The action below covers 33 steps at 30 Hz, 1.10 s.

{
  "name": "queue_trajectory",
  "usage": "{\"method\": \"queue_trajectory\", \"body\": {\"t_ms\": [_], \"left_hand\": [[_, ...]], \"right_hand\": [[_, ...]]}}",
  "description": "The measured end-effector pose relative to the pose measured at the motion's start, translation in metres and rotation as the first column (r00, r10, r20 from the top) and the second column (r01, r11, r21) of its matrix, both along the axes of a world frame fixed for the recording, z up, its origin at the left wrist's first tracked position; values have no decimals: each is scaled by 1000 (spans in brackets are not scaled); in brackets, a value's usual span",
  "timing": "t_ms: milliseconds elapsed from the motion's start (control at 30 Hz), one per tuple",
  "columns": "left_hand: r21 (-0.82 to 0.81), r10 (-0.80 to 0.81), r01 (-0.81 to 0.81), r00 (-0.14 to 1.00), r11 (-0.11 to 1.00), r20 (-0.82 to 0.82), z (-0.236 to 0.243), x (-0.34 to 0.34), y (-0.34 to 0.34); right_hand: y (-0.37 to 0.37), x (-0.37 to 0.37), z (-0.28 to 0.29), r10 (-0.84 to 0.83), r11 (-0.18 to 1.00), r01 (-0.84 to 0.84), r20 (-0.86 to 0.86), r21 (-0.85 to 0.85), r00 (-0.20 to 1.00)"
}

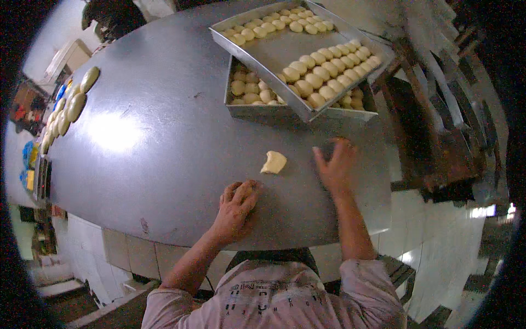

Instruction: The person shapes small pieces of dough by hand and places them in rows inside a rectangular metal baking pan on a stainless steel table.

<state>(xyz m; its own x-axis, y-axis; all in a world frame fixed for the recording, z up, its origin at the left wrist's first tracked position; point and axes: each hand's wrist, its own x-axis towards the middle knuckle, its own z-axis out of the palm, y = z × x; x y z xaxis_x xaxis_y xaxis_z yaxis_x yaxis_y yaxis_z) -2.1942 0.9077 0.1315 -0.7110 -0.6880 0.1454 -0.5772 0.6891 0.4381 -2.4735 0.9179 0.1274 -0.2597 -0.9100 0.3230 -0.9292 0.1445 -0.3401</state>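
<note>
A small pale piece of dough (273, 162) lies on the steel table (164, 148), between my hands. My left hand (234, 208) rests low on the table to the front left of the dough, fingers curled down; whatever is under them is hidden. My right hand (337, 164), slightly blurred, is at the right of the dough with thumb and fingers apart and a dark shadowed patch behind them. Neither hand touches the loose dough piece.
Two metal trays of dough balls (257, 55) are stacked askew at the back right. Long dough pieces (75, 107) line the far left edge. Dark racks or boards (416, 142) stand beyond the right edge; a dark shape (112, 16) is at the back left.
</note>
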Motion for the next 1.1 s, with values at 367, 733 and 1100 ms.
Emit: {"method": "queue_trajectory", "body": {"t_ms": [367, 733, 1100], "left_hand": [[829, 576, 61, 691, 556, -438, 38, 13, 7], [828, 579, -57, 741, 558, -339, 38, -27, -26], [865, 860, -102, 211, 491, -464, 25, -22, -9]], "right_hand": [[-16, -39, -1, -181, 980, 190, 143, -57, 973], [-3, -70, -15, 15, 1000, -15, -27, 12, 1000], [-158, -99, 152, 570, 797, 32, 768, -603, 292]]}}
